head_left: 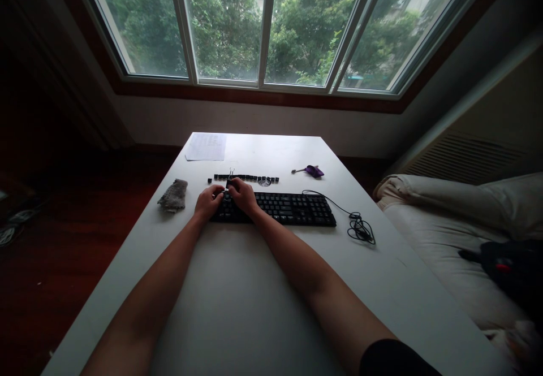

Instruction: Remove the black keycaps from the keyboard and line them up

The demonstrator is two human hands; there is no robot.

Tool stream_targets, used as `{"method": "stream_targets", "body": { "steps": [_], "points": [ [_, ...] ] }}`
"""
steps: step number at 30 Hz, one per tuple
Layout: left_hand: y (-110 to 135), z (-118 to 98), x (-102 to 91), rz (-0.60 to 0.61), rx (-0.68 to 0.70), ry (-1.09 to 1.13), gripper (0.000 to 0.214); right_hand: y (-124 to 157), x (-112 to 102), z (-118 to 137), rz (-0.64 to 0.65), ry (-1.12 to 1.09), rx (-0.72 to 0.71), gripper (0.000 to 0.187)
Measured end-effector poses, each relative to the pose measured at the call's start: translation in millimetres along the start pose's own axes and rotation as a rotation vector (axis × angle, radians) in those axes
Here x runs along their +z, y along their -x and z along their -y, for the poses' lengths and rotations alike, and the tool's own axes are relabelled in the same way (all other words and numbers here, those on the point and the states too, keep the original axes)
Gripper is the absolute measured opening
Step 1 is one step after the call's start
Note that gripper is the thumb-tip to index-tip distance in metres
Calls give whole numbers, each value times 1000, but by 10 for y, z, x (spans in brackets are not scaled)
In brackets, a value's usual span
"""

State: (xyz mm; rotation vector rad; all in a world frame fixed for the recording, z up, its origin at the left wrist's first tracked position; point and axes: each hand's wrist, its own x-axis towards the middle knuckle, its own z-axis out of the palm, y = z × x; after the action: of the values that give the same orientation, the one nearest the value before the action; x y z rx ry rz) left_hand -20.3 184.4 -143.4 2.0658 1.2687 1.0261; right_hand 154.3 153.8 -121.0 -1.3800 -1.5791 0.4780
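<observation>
Over the left end of a black keyboard point(292, 208), my two hands meet close together. My right hand point(241, 194) is closed round the dark handle of a wire keycap puller point(231, 172), its thin prongs pointing up. My left hand point(208, 201) is closed too, fingertips pinched by a small whitish bit between the hands; what it holds is too small to name. Just behind the keyboard runs a row of loose black keycaps point(246, 178), with one keycap point(209, 181) apart at the left. A round, shiny, flat object point(264, 183) lies by the row.
On the white table point(237, 297), a grey cloth point(173, 195) lies left and paper sheets point(206, 147) at the far left. A purple dustpan-like piece with a small brush point(314, 171) is at the back right. The keyboard's cable point(360, 230) is coiled right. A sofa point(441, 234) stands beyond.
</observation>
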Motion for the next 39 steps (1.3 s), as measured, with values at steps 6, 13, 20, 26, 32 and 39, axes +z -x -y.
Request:
{"method": "stream_targets", "body": {
  "steps": [6, 13, 20, 26, 32, 39],
  "points": [
    [1, 8, 8, -2, 0, -5, 26, -1, -2, 2, 0, 5, -13, 22],
    [5, 26, 21, 0, 13, -3, 26, 6, 0, -6, -6, 0, -22, 20],
    [-1, 34, 23, 1, 2, -25, 27, 6, 4, -29, 0, 10, -26, 20],
    [3, 11, 14, -4, -13, -39, 27, 6, 4, -20, 7, 23, -21, 21],
    [-2, 17, 14, -6, -15, -45, 27, 9, 9, -22, 0, 2, -34, 21],
    [-12, 35, 16, -1, -13, -36, 27, 4, 24, -23, 9, 25, -18, 20]
  ]
}}
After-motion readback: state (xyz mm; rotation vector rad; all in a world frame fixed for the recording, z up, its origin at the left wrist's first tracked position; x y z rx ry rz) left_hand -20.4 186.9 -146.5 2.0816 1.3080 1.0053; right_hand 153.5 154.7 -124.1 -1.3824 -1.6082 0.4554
